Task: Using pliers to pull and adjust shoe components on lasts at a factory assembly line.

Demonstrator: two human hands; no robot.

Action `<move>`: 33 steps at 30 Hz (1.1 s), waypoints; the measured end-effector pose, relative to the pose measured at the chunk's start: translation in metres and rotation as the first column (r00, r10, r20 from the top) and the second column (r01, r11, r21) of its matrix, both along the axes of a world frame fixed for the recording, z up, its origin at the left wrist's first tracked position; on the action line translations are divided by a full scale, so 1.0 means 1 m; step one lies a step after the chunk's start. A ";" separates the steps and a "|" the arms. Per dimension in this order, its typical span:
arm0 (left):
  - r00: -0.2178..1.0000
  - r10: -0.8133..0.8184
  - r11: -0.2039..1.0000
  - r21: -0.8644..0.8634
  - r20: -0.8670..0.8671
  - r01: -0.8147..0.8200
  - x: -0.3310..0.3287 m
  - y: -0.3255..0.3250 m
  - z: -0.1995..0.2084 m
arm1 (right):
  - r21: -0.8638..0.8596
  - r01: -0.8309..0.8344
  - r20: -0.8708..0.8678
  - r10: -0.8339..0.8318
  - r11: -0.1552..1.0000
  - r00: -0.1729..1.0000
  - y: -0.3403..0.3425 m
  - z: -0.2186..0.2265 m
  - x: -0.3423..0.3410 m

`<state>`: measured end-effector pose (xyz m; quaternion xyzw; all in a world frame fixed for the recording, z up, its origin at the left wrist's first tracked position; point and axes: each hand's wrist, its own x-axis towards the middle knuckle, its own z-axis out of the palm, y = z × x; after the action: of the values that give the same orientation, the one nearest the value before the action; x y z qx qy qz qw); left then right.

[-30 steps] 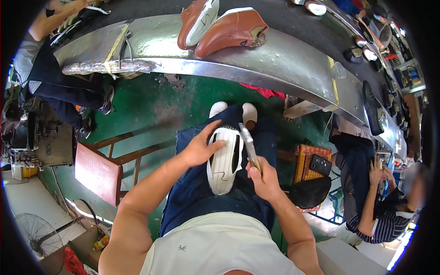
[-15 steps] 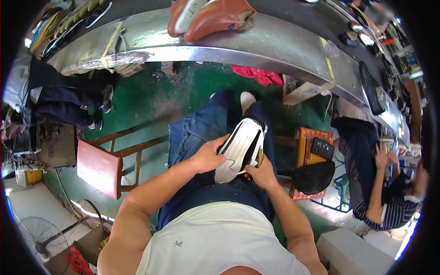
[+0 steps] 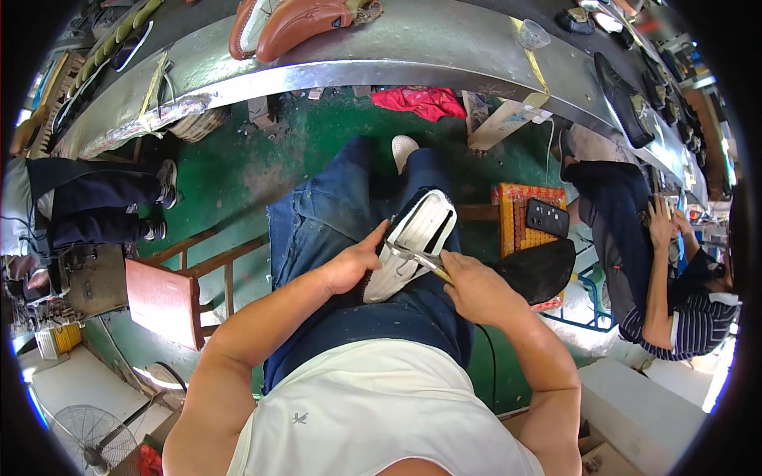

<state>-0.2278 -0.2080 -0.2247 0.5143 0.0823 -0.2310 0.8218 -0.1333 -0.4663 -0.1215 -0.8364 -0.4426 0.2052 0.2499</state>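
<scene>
On my lap lies a shoe upper on its last, underside up, with a white insole, a pale rim and dark sides. My left hand is closed on its left side, the index finger stretched along the edge. In my right hand is a pair of pincers with a metal head and yellowish handles. Their head lies over the middle of the shoe, touching it or just above; I cannot tell whether the jaws grip anything. My right palm hides the handle ends.
Ahead runs a metal-edged bench with brown shoes on it. A wooden stool is at left. At right, a beaded seat bears a phone and a black cloth. People sit or stand at both sides.
My right hand has brought the pincers from beside the shoe to across its middle. The shoe has tilted further to the right at its far end. The view has shifted slightly right.
</scene>
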 end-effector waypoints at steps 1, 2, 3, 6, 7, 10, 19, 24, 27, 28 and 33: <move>0.995 0.052 0.995 -0.078 -0.083 -0.059 0.001 0.000 0.004 | -0.235 -0.057 -0.031 0.051 0.970 0.998 0.010 0.017 0.007; 0.981 0.095 0.981 -0.154 -0.166 -0.121 0.003 -0.001 0.007 | -0.457 -0.113 -0.068 0.092 0.882 0.993 0.016 0.026 0.011; 0.980 0.102 0.980 -0.153 -0.168 -0.128 0.004 -0.005 0.006 | -0.456 -0.120 -0.069 0.099 0.882 0.993 0.016 0.022 0.013; 0.927 0.265 0.959 -0.025 -0.266 -0.282 0.007 -0.018 -0.003 | -0.365 -0.192 -0.234 0.110 0.911 0.966 0.016 -0.012 0.010; 0.925 0.317 0.948 0.107 -0.210 -0.301 0.009 -0.019 -0.015 | -0.239 -0.106 -0.271 0.039 0.965 0.962 0.013 -0.027 -0.002; 0.900 0.436 0.815 0.436 -0.028 -0.381 0.011 -0.022 -0.043 | -0.053 0.163 -0.350 -0.171 0.985 0.921 0.015 -0.053 -0.042; 0.912 0.210 0.538 0.737 0.352 -0.408 0.010 -0.024 -0.031 | -0.151 0.114 0.084 -0.102 0.982 0.991 -0.001 -0.038 -0.005; 0.837 -0.089 0.455 0.769 0.540 -0.449 0.011 -0.021 -0.031 | -0.254 0.218 -0.141 -0.259 0.942 0.955 -0.023 -0.058 -0.011; 0.853 -0.371 0.406 0.890 0.368 -0.207 0.012 -0.015 -0.019 | -0.303 0.212 -0.271 -0.297 0.929 0.916 -0.028 -0.056 0.000; 0.850 -0.378 0.414 0.888 0.366 -0.199 0.015 -0.013 -0.012 | -0.315 0.165 -0.335 -0.272 0.935 0.902 -0.027 -0.054 0.008; 0.860 -0.451 0.340 0.937 0.237 -0.080 0.025 -0.003 -0.015 | -0.295 0.125 -0.808 -0.318 0.947 0.496 -0.046 -0.040 0.043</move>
<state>-0.2033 -0.2112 -0.2402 0.9294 -0.0606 -0.1104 0.3468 -0.0906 -0.5121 -0.1611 -0.7010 -0.1309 0.5936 0.3729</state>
